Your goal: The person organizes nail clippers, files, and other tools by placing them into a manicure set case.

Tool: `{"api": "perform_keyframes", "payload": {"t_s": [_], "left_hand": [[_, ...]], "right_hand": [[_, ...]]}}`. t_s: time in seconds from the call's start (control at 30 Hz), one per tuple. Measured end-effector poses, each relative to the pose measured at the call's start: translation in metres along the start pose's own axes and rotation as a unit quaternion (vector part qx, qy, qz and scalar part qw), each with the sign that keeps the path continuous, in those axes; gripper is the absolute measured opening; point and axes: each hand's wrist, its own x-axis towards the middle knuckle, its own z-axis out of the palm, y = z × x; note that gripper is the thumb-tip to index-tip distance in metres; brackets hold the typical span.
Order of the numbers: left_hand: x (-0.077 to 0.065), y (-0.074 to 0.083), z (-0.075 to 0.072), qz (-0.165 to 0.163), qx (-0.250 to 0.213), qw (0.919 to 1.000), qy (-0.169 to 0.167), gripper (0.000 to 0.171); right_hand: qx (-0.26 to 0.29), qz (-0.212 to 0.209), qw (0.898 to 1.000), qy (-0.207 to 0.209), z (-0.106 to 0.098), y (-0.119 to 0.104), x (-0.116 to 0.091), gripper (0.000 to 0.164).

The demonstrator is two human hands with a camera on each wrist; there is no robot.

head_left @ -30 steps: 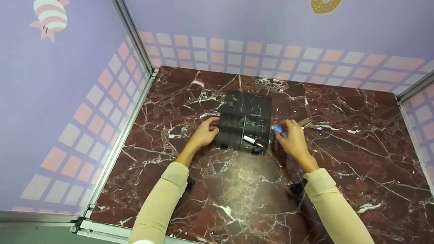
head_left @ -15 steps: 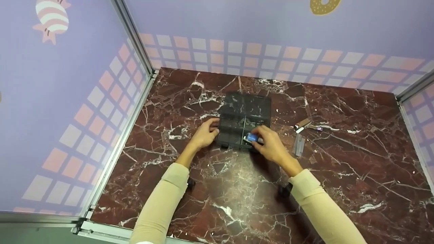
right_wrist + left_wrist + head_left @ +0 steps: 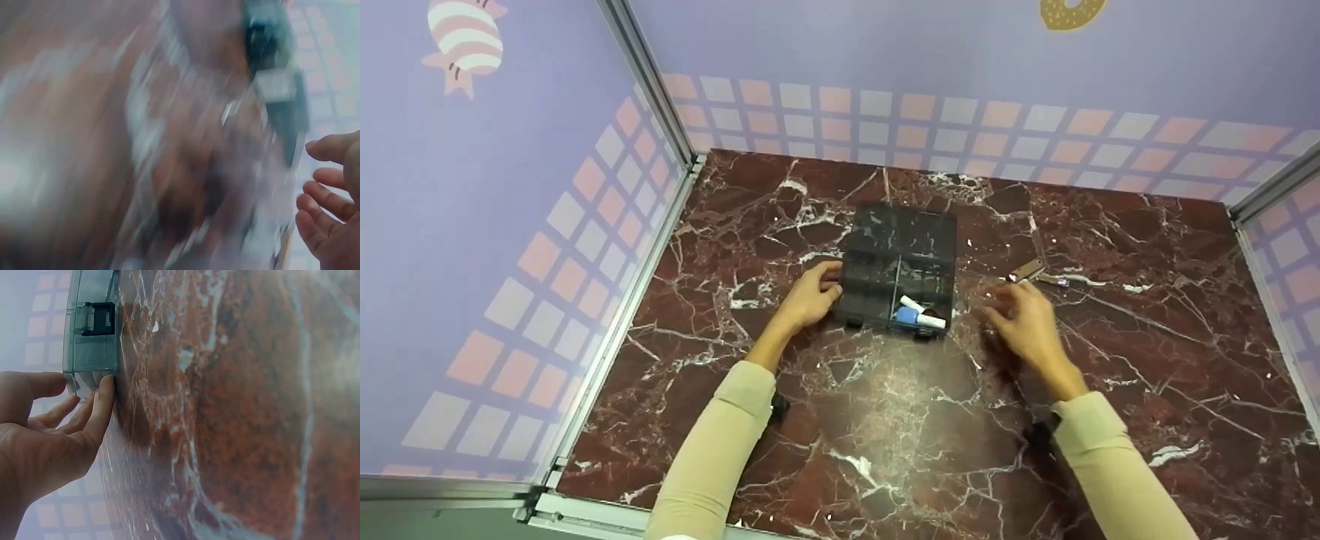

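A dark see-through plastic box [image 3: 866, 292] with a divider lies on the marble surface, its lid [image 3: 907, 229] folded back. In its right compartment, near the front, lie a blue bottle [image 3: 909, 316] with a white cap, like nail polish, and a dark bottle [image 3: 931, 313] with a white cap. My left hand [image 3: 810, 295] rests its fingertips and thumb against the box's left side, seen also beside the latch [image 3: 97, 319] in the left wrist view. To the right of the box my right hand [image 3: 1027, 322] hovers with loosely bent fingers, holding nothing.
Just beyond my right hand lie a small brown, flat item [image 3: 1026, 270] and a thin piece with a purplish tip [image 3: 1054, 280]. Patterned lilac walls [image 3: 885, 45] bound the surface at the back and sides. The right wrist view is blurred.
My right hand carried the blue bottle left into the box's right compartment, let it go beside the dark bottle, and moved back right. The left hand stayed at the box's side.
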Motion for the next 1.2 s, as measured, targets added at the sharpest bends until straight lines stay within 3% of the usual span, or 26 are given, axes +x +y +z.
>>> {"api": "perform_keyframes", "payload": {"t_s": [0.2, 0.33, 0.97, 1.2], "left_hand": [[0.000, 0.000, -0.001, -0.001, -0.006, 1.0000, -0.003, 0.051], [0.001, -0.001, 0.000, -0.003, -0.015, 0.9999, -0.003, 0.052], [-0.001, -0.002, 0.000, 0.000, -0.018, 0.9998, -0.002, 0.051], [0.000, -0.003, -0.001, -0.001, -0.023, 0.9997, -0.004, 0.051]], "right_hand": [[-0.041, 0.046, 0.997, 0.040, -0.019, 0.036, -0.015, 0.028], [-0.062, 0.056, 0.996, 0.033, -0.024, 0.045, -0.021, 0.028], [-0.040, 0.058, 0.997, -0.009, -0.019, 0.038, -0.022, 0.024], [-0.053, 0.067, 0.996, 0.000, -0.019, 0.036, -0.025, 0.018]]}}
